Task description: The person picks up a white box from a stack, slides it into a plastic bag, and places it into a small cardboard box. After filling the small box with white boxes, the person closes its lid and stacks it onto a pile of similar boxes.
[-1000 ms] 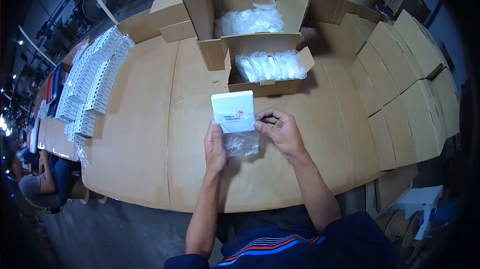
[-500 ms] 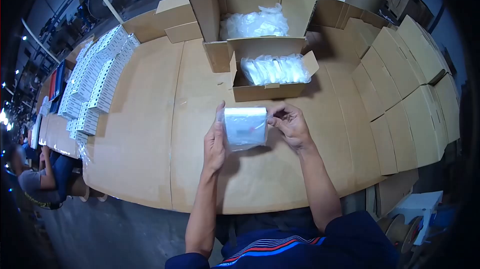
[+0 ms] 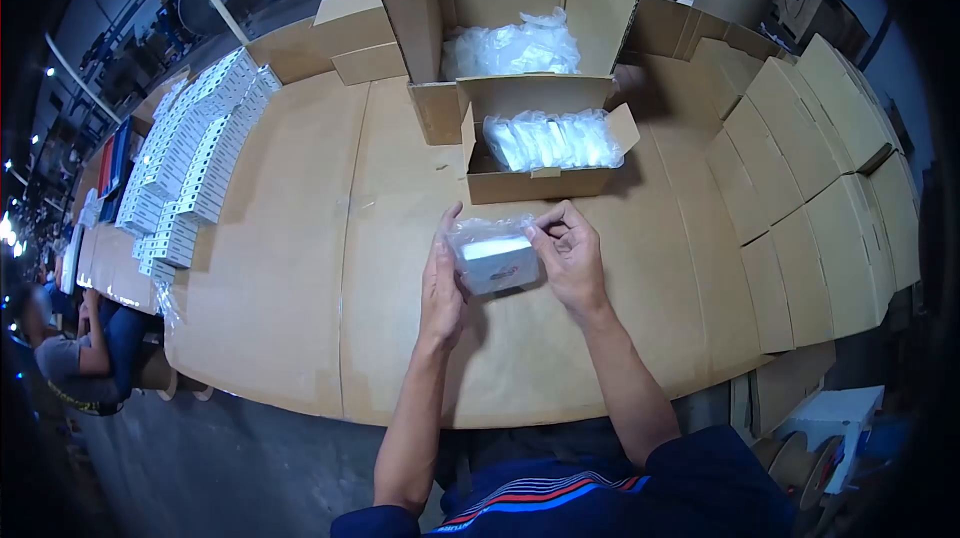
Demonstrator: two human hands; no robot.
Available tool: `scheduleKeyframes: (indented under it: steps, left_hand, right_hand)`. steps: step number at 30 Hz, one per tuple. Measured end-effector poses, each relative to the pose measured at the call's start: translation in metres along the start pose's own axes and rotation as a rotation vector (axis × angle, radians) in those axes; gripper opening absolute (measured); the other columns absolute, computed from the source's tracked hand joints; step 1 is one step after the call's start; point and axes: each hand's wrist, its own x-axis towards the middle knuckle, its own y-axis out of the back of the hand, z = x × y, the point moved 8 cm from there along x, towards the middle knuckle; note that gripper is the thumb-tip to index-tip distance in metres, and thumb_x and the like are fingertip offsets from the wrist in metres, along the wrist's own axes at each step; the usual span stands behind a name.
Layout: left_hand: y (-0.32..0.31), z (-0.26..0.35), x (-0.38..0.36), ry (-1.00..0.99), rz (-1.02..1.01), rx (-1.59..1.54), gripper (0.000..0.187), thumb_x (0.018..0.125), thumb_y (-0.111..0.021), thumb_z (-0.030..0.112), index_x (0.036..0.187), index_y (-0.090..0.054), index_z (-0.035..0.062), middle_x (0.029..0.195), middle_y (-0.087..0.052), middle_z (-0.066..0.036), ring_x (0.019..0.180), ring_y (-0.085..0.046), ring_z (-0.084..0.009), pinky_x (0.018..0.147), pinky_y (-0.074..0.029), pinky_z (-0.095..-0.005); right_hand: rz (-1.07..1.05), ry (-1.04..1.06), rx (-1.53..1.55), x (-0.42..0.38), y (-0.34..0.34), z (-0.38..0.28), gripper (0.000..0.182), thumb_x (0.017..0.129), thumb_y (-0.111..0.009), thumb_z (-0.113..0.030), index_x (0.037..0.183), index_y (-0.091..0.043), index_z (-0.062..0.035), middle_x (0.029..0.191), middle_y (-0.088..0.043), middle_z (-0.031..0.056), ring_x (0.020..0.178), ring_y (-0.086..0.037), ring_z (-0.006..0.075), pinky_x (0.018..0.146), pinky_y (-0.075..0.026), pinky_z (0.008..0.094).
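Between my hands, above the cardboard-covered table (image 3: 400, 338), is a small white box in a clear plastic bag (image 3: 497, 263). My left hand (image 3: 441, 288) grips its left side, thumb along the near face. My right hand (image 3: 572, 263) pinches the bag's upper right corner between thumb and fingertips. Loose, crinkled plastic shows along the top edge of the package. Just beyond my hands stands an open small carton (image 3: 535, 186) with a row of similar bagged packages (image 3: 553, 140) inside.
A larger open carton (image 3: 433, 116) holding clear plastic bags (image 3: 515, 48) stands behind the small one. Stacked white boxes (image 3: 190, 153) are at left; closed brown cartons (image 3: 800, 198) are piled at right. A seated person (image 3: 85, 348) is at far left.
The package has tilted, its top edge now showing more loose plastic. My right hand has shifted slightly left and closer, now pinching the top corner instead of the right side.
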Motion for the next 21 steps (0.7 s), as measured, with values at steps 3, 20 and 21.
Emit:
scheduleKeyframes:
  steps: [3, 20, 21]
  left_hand:
    - [-0.004, -0.019, -0.005, 0.057, -0.004, -0.284, 0.052, 0.113, -0.040, 0.040, 0.149, -0.046, 0.0042, 0.132, -0.059, -0.011, 0.121, -0.056, -0.0173, 0.101, -0.047, -0.0309]
    - [0.013, -0.012, -0.005, -0.094, 0.244, -0.008, 0.031, 0.110, -0.053, 0.026, 0.105, -0.069, -0.0006, 0.093, -0.064, 0.000, 0.086, -0.051, -0.0061, 0.077, -0.045, -0.0250]
    - [0.012, -0.011, -0.005, -0.093, 0.256, -0.017, 0.032, 0.110, -0.052, 0.026, 0.105, -0.069, -0.0006, 0.094, -0.064, 0.000, 0.085, -0.052, -0.0066, 0.077, -0.045, -0.0250]
  right_hand:
    - [0.129, 0.054, -0.007, -0.007, 0.004, 0.008, 0.012, 0.099, -0.066, -0.002, 0.097, -0.055, -0.0015, 0.088, -0.065, 0.0035, 0.084, -0.062, 0.0054, 0.073, -0.051, 0.0196]
    - [-0.430, 0.112, -0.402, -0.018, -0.022, -0.030, 0.028, 0.087, -0.074, 0.001, 0.114, -0.076, -0.0064, 0.133, -0.068, 0.0128, 0.123, -0.064, 0.0255, 0.105, -0.050, 0.0358]
    - [-0.407, 0.126, -0.351, -0.016, -0.023, -0.031, 0.031, 0.086, -0.075, 0.001, 0.117, -0.075, -0.0047, 0.114, -0.076, 0.0104, 0.109, -0.071, 0.0233, 0.097, -0.054, 0.0337]
